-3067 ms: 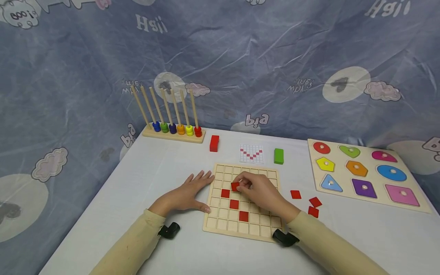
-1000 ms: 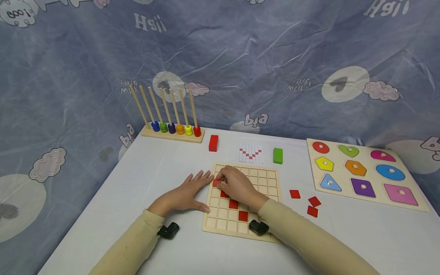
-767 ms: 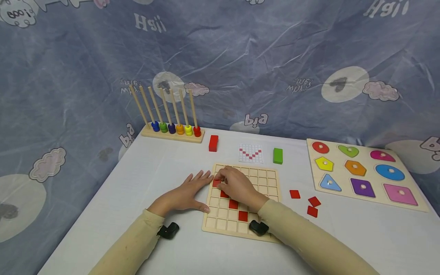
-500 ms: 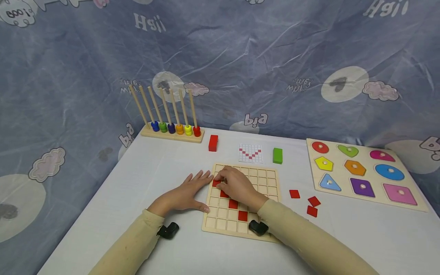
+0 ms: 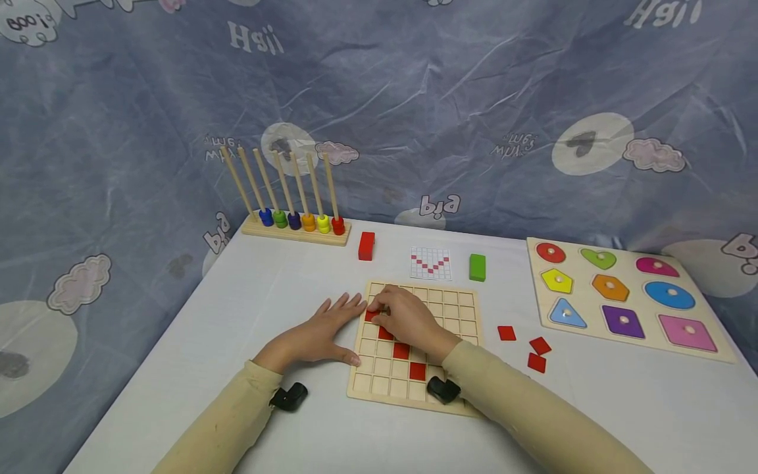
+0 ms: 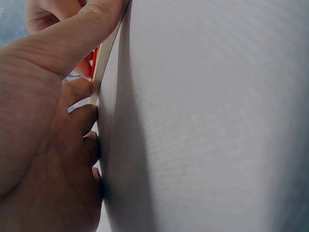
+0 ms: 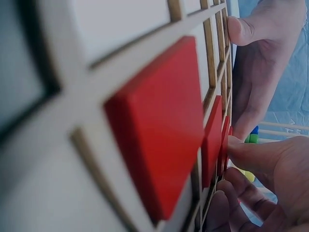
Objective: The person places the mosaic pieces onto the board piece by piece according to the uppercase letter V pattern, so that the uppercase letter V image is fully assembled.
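A wooden grid board (image 5: 379, 392) lies on the table, with red square tiles stepping diagonally down across its cells. My right hand (image 5: 408, 319) is over the board's left side, thumb and fingers pinching a red tile (image 5: 371, 316) at a cell of the leftmost column. In the right wrist view, the thumb (image 7: 246, 152) meets that far tile, while a nearer red tile (image 7: 159, 125) sits raised in its cell. My left hand (image 5: 316, 334) rests with spread fingers on the table, thumb and fingertips touching the board's left edge.
Loose red tiles (image 5: 506, 333) lie right of the board. Behind it are a red block (image 5: 366, 246), a printed pattern card (image 5: 430, 264) and a green block (image 5: 477, 268). A peg rack with coloured rings (image 5: 296, 232) stands back left; a shape puzzle board (image 5: 639, 296) lies right.
Since about three seconds ago, my right hand has carried its red tile leftward over the board to the leftmost column. Over the last second, both hands have held almost still.
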Demonstrator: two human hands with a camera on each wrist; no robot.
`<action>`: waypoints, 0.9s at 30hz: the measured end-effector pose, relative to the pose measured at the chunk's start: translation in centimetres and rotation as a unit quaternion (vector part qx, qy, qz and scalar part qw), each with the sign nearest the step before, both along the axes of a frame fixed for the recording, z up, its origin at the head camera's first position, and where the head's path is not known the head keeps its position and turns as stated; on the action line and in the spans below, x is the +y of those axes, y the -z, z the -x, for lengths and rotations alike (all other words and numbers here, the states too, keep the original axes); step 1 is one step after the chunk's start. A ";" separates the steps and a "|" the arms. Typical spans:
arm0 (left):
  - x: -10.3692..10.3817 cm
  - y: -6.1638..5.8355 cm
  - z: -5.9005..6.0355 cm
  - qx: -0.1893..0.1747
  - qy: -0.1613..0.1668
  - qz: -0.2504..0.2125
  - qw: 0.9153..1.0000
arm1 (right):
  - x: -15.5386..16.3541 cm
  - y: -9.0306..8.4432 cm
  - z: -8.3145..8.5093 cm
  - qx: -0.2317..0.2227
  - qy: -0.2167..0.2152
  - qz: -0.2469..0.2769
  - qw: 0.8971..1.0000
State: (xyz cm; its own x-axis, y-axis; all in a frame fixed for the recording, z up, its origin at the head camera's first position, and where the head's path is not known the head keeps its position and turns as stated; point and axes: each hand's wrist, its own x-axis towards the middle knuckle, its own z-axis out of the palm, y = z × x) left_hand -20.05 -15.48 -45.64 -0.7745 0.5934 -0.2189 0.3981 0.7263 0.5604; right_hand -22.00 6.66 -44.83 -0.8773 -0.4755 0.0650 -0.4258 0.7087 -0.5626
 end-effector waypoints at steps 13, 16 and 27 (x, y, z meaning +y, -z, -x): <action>-0.1 -0.1 0.0 -0.003 0.001 -0.005 1.000 | 0.0 -0.3 0.0 -0.012 -0.001 -0.006 1.000; -0.1 0.0 0.0 -0.003 0.001 -0.004 1.000 | 0.0 -0.2 0.1 -0.015 -0.002 -0.006 1.000; -0.2 0.3 0.0 0.003 -0.003 -0.014 1.000 | 0.4 -0.3 0.0 -0.035 0.017 0.014 0.999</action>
